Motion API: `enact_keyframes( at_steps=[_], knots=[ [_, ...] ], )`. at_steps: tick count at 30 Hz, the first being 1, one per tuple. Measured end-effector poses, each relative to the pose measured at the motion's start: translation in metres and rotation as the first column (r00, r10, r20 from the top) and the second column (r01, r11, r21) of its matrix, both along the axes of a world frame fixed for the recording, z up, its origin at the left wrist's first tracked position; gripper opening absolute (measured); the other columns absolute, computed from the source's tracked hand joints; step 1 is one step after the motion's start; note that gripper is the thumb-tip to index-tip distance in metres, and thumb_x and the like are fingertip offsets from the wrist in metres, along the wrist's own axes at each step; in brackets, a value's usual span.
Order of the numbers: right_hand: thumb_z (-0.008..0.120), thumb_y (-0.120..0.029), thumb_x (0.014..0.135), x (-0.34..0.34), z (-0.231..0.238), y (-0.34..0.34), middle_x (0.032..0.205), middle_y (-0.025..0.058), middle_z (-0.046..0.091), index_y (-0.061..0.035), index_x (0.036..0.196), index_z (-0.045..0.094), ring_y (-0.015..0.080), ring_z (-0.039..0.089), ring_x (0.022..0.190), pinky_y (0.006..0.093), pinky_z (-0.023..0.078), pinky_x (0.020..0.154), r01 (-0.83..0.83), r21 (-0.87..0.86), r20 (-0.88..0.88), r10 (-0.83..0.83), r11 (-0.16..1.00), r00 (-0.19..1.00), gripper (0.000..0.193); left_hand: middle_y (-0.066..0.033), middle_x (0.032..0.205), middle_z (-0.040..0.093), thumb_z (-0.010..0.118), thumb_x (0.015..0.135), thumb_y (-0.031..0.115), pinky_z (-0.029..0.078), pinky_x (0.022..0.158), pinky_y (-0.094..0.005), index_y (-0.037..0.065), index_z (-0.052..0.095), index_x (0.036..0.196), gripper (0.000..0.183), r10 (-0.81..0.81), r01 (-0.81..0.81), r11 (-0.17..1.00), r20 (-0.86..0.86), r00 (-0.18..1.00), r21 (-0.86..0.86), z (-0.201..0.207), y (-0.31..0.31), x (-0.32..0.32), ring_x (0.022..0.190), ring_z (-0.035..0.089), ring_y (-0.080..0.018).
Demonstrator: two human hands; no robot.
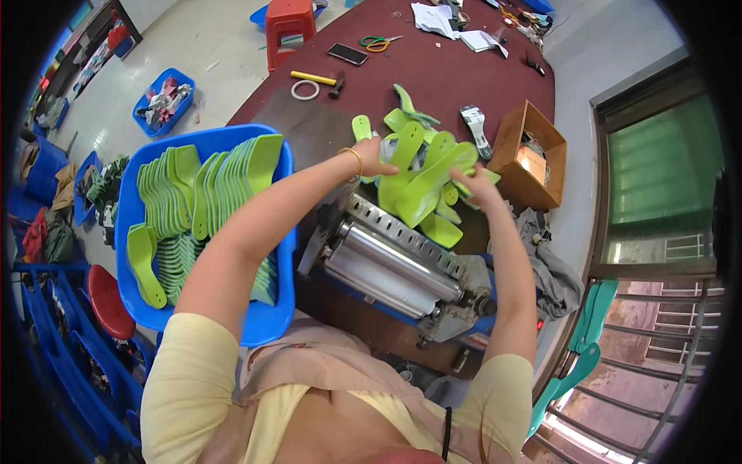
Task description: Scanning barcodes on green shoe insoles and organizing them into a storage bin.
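Observation:
A loose heap of lime-green curved cut pieces [423, 179], like flat shoe parts, lies beyond a metal roller machine [393, 267]. My left hand [374, 158] is at the heap's left side, thumb and fingers apart, touching the pieces; some fingertips are partly hidden. On the right side, my right hand [480, 189] has its fingers closed on the edge of one lime-green piece. To my left, a blue plastic basket [287, 166] holds several neat stacked rows of similar lime-green pieces [236, 178], with my left forearm passing over it.
A wooden box [550, 158] and a white-labelled strip [477, 127] lie right of the heap. Farther back are a hammer [335, 87], a ring [305, 90], a phone [348, 53] and scissors [377, 44]. Grey cloth [558, 271] hangs by the machine's right end.

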State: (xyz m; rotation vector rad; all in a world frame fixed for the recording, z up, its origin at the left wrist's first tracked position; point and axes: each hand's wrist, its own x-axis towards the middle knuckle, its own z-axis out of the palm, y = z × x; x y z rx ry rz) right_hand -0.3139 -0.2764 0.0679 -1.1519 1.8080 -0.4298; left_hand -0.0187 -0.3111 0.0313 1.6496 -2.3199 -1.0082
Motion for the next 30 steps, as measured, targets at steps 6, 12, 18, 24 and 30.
enact_keyframes(
  at_steps=[6, 12, 18, 24, 30],
  knots=[
    [0.073, -0.033, 0.074, 0.026, -0.029, -0.009, 0.123, 0.0124, 0.051, -0.0046, 0.130, 0.039, 0.0248, 0.054, 0.106, 0.0462, 0.046, 0.080, -0.075, 0.014, 0.296, 0.068, 0.997, 0.953, 0.071, -0.0237, 0.138, 0.035, 0.079, 0.055, 0.053, 0.037, 0.102, -0.0391, 0.005, 0.031, 0.137, 0.106, 0.058, -0.072, 0.987, 0.097, 0.994, 0.143, -0.036, -0.039, -0.045, 0.123, 0.041, -0.0358],
    [0.066, -0.009, 0.074, 0.010, -0.027, -0.067, 0.095, 0.0106, 0.064, 0.0032, 0.109, 0.055, 0.0185, 0.063, 0.077, 0.0310, 0.050, 0.069, 0.133, -0.210, 0.496, -0.012, 0.968, 0.868, 0.038, -0.0170, 0.117, 0.055, 0.084, 0.054, 0.035, 0.052, 0.084, -0.0349, 0.005, 0.058, 0.112, 0.070, 0.400, -0.301, 0.879, -0.228, 0.888, 0.370, -0.038, -0.072, -0.070, 0.102, 0.059, -0.0285],
    [0.066, -0.005, 0.078, -0.063, 0.040, -0.128, 0.101, 0.0096, 0.063, 0.0010, 0.110, 0.054, 0.0205, 0.063, 0.087, 0.0337, 0.052, 0.074, 0.182, -0.452, 0.512, 0.087, 0.873, 0.854, 0.034, -0.0163, 0.118, 0.054, 0.078, 0.069, 0.019, 0.057, 0.069, -0.0302, 0.004, 0.052, 0.119, 0.058, 0.272, -0.133, 0.955, -0.605, 0.749, 0.265, 0.036, -0.136, -0.128, 0.090, 0.063, -0.0208],
    [0.071, -0.018, 0.078, -0.085, 0.043, -0.152, 0.113, 0.0141, 0.061, 0.0024, 0.122, 0.051, 0.0193, 0.061, 0.098, 0.0296, 0.048, 0.085, -0.113, -0.556, -0.117, 0.057, 0.823, 0.992, 0.052, -0.0144, 0.120, 0.053, 0.074, 0.075, 0.028, 0.054, 0.074, -0.0293, 0.001, 0.049, 0.122, 0.060, 0.109, -0.051, 0.991, -0.502, 0.858, 0.127, 0.066, -0.121, -0.118, 0.094, 0.060, -0.0191],
    [0.068, -0.020, 0.080, -0.051, 0.022, -0.130, 0.105, 0.0107, 0.066, 0.0003, 0.113, 0.060, 0.0167, 0.063, 0.093, 0.0296, 0.048, 0.081, -0.321, -0.550, -0.290, 0.184, 0.771, 0.939, 0.039, -0.0042, 0.104, 0.061, 0.060, 0.089, 0.030, 0.048, 0.082, -0.0271, 0.005, 0.054, 0.120, 0.041, 0.304, -0.068, 0.925, -0.622, 0.722, 0.373, 0.095, 0.013, 0.068, 0.094, 0.059, -0.0113]
  ],
)
